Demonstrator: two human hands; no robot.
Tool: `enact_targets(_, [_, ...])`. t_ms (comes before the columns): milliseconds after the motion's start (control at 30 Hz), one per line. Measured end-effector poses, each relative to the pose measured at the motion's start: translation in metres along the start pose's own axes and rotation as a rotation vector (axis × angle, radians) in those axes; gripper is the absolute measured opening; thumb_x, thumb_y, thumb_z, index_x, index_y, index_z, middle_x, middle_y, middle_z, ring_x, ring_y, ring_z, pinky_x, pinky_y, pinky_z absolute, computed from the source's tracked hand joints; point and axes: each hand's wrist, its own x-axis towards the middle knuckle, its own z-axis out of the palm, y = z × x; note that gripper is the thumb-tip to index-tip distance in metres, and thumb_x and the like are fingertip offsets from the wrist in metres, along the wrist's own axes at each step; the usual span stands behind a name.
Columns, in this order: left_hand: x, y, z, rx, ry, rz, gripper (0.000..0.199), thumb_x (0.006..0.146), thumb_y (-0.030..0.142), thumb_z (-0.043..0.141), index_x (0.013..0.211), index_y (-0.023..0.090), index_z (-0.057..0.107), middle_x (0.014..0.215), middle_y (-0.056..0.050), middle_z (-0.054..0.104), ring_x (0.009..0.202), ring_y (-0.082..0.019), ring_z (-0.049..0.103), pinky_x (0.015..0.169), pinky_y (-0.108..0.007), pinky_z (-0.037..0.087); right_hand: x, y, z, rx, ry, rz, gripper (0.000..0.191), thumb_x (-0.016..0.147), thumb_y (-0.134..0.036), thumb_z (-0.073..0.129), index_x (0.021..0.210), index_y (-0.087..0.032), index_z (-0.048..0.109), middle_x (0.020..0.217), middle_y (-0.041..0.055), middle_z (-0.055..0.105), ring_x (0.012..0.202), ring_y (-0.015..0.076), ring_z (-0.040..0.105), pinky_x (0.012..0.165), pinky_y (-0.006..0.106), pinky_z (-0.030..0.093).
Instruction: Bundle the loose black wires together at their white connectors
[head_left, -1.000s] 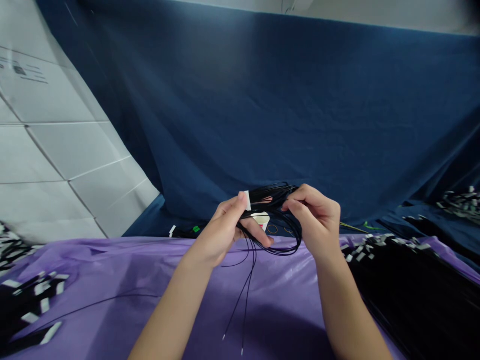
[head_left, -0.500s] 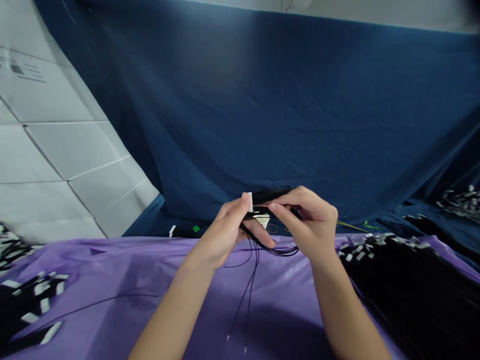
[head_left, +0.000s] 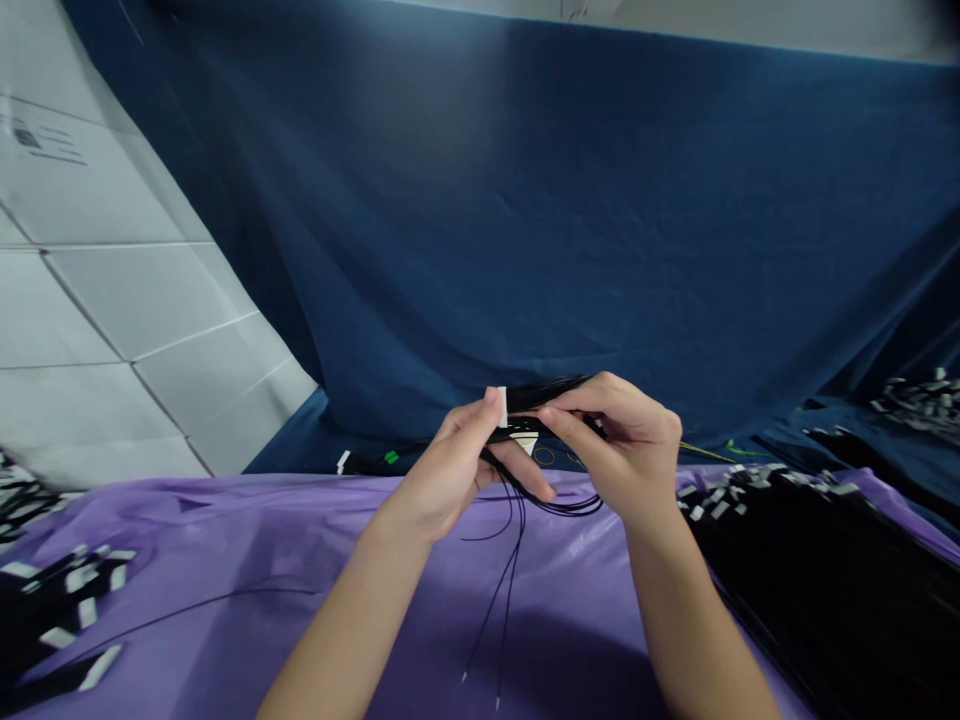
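Observation:
A bundle of thin black cables (head_left: 547,392) spans the space between my hands, above the front part of the purple sheet. My left hand (head_left: 457,465) is closed on its left end, thumb on top against a white connector (head_left: 502,407). Pinched between thumb and fingers, the cables are also gripped by my right hand (head_left: 619,435). Below, the cables curve in a loop from one hand to the other. A few loose wire ends with small bright tips hang down over the purple sheet (head_left: 405,620). The palm sides of both hands are hidden.
Piles of black cables with white connectors lie at the left (head_left: 75,580) and right (head_left: 825,570). A dark blue cloth (head_left: 600,220) hangs behind, with white boxes (head_left: 172,300) stacked at left. Beyond my hands lie rubber bands (head_left: 544,458) and a green piece (head_left: 391,457).
Both hands keep their hold on the cable bundle. My right hand has shifted very slightly to the right, and the hanging wire ends have swung a little to the right.

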Motion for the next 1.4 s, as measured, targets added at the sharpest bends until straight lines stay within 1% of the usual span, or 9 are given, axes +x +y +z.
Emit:
enact_targets(433, [0.002,0.000,-0.002,-0.034,0.030,-0.012,0.058,0.094,0.057,0.041,0.109,0.008,0.066,0.051,-0.007,0.066,0.055,-0.021,0.067,0.065,-0.032,0.054,0.002,0.004,0.004,-0.021,-0.009,-0.020,0.011,0.080,-0.012,0.073,0.079,-0.022,0.072,0.071,-0.0039,0.068,0.063,0.0096,0.057,0.061,0.026,0.046])
enact_targets(600, [0.003,0.002,-0.003,-0.060,0.049,-0.030,0.059,0.093,0.058,0.044,0.117,0.008,0.064,0.050,-0.005,0.065,0.054,-0.020,0.067,0.064,-0.030,0.053,0.005,0.009,0.000,0.082,-0.049,0.087,0.007,0.080,-0.015,0.072,0.083,-0.022,0.072,0.072,-0.0025,0.065,0.064,0.0101,0.056,0.058,0.025,0.045])
enact_targets(700, [0.003,0.003,-0.004,-0.109,0.050,-0.023,0.058,0.093,0.058,0.042,0.119,0.011,0.064,0.050,-0.004,0.065,0.056,-0.020,0.068,0.065,-0.029,0.053,0.006,0.012,-0.008,0.193,0.041,0.211,0.008,0.080,-0.018,0.071,0.087,-0.022,0.071,0.070,-0.0022,0.061,0.062,0.0108,0.057,0.056,0.026,0.046])
enact_targets(767, [0.003,0.004,-0.005,-0.148,0.056,-0.016,0.057,0.094,0.057,0.041,0.118,0.011,0.064,0.051,-0.005,0.065,0.057,-0.020,0.068,0.065,-0.029,0.053,0.007,0.014,-0.013,0.179,0.106,0.250,0.011,0.079,-0.019,0.072,0.089,-0.021,0.070,0.070,-0.0016,0.061,0.061,0.0116,0.059,0.055,0.026,0.048])
enact_targets(833, [0.003,0.006,-0.006,-0.190,0.079,-0.014,0.056,0.094,0.057,0.040,0.117,0.011,0.064,0.051,-0.005,0.065,0.057,-0.020,0.068,0.065,-0.029,0.054,0.008,0.015,-0.018,0.118,0.166,0.240,0.015,0.076,-0.020,0.075,0.089,-0.021,0.068,0.073,-0.0009,0.061,0.063,0.0124,0.060,0.054,0.026,0.049])
enact_targets(933, [0.002,0.009,-0.007,-0.239,0.127,-0.012,0.056,0.096,0.056,0.037,0.119,0.013,0.063,0.050,-0.004,0.065,0.056,-0.020,0.068,0.064,-0.030,0.054,0.009,0.015,-0.021,0.029,0.215,0.173,0.017,0.072,-0.019,0.078,0.077,-0.021,0.062,0.070,-0.0026,0.056,0.060,0.0109,0.056,0.052,0.025,0.047])
enact_targets(1033, [0.002,0.011,-0.007,-0.282,0.168,0.002,0.053,0.098,0.052,0.032,0.118,0.013,0.062,0.053,-0.005,0.067,0.056,-0.021,0.069,0.062,-0.031,0.055,0.009,0.015,-0.023,-0.039,0.090,0.136,0.021,0.073,-0.019,0.078,0.067,-0.019,0.058,0.064,-0.0033,0.053,0.057,0.0096,0.050,0.051,0.024,0.043])
enact_targets(1233, [0.004,0.010,-0.006,-0.349,0.169,0.032,0.053,0.100,0.049,0.028,0.112,0.013,0.064,0.067,-0.010,0.073,0.067,-0.022,0.072,0.067,-0.033,0.056,0.007,0.013,-0.019,0.066,-0.324,0.143,0.017,0.081,-0.027,0.073,0.069,-0.017,0.067,0.064,-0.0015,0.059,0.056,0.0090,0.051,0.050,0.022,0.039])
enact_targets(1400, [0.004,0.008,-0.006,-0.338,0.207,0.140,0.049,0.097,0.052,0.038,0.105,0.014,0.068,0.081,-0.011,0.076,0.087,-0.023,0.072,0.089,-0.037,0.052,0.006,0.007,-0.014,0.066,-0.413,0.157,0.021,0.086,-0.030,0.068,0.070,-0.017,0.069,0.064,-0.0012,0.059,0.057,0.0088,0.052,0.052,0.022,0.039])
